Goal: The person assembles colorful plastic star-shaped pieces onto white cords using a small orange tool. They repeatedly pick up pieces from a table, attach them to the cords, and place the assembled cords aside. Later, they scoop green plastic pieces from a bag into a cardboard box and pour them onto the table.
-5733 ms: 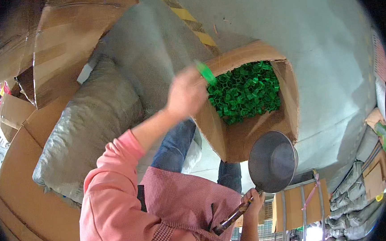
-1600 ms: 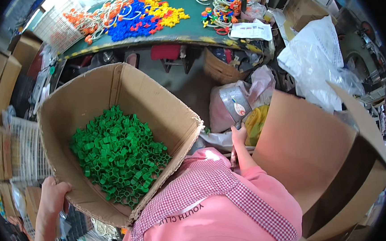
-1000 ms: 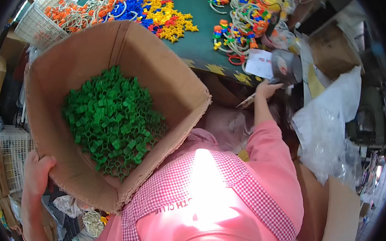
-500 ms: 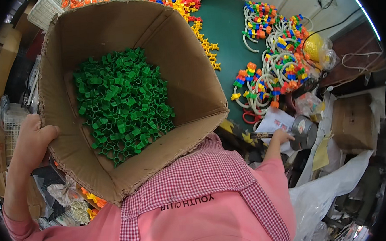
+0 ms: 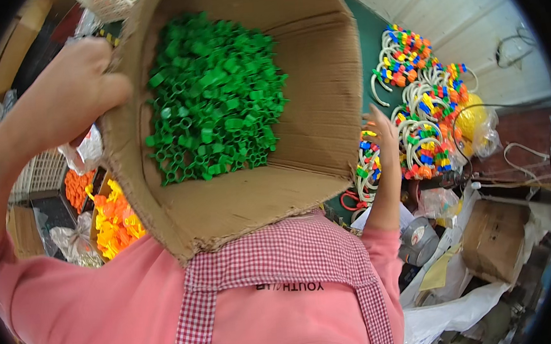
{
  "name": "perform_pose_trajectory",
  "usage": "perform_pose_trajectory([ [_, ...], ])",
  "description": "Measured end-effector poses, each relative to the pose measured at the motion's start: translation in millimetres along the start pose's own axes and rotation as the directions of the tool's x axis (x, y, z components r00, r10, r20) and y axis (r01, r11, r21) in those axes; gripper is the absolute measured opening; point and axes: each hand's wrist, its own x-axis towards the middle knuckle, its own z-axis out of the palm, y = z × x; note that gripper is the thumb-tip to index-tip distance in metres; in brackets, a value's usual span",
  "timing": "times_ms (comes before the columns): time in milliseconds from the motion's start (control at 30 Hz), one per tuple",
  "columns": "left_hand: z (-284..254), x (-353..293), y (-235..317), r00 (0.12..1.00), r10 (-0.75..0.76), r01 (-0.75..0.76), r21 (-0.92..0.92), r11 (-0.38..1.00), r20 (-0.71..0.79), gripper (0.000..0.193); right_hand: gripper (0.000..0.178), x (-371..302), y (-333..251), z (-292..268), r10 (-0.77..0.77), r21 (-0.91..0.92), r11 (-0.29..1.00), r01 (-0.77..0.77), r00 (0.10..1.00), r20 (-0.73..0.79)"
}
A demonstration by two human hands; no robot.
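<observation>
The left hand (image 5: 68, 84) gripped the raised cardboard box (image 5: 239, 194) of green plastic connectors (image 5: 216, 99) at its left rim, the right hand (image 5: 381, 132) lay open against its right wall; level support seemed advisable over the green surface (image 5: 369, 44).

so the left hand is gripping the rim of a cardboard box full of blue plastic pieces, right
Not quite: the pieces are green, not blue. The head view shows the left hand gripping the rim of the cardboard box, which holds a heap of green plastic pieces.
</observation>
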Motion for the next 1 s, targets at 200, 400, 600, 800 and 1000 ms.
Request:
perform_pose_trajectory([
  [200,43.7,-11.1,-23.7,0.964,-0.027,0.014,0.052,0.999,0.266,0.017,0.026,48.0,-5.4,44.3,-0.151,-0.467,0.869,0.163,0.986,0.064],
  [400,177.7,40.1,-166.3,0.987,-0.063,0.146,-0.644,0.751,0.150,0.022,0.017,33.9,-186.9,77.6,-0.406,-0.844,0.503,0.183,0.913,-0.044],
  [600,419.2,185.6,-229.4,0.986,-0.027,-0.083,-0.629,0.773,-0.163,0.029,0.020,110.6,-256.2,184.1,-0.413,-0.993,0.002,-0.114,0.905,-0.105],
  [800,459.1,265.5,-104.5,0.907,-0.267,0.320,-0.945,-0.064,0.325,0.057,0.022,161.9,-277.2,221.1,-0.262,-0.867,-0.318,-0.384,0.914,-0.309],
  [1000,479.8,310.8,-122.8,0.925,-0.192,0.304,-0.942,-0.145,0.328,0.042,0.030,222.5,-293.5,270.1,-0.262,-0.883,-0.373,-0.285,0.945,-0.194],
])
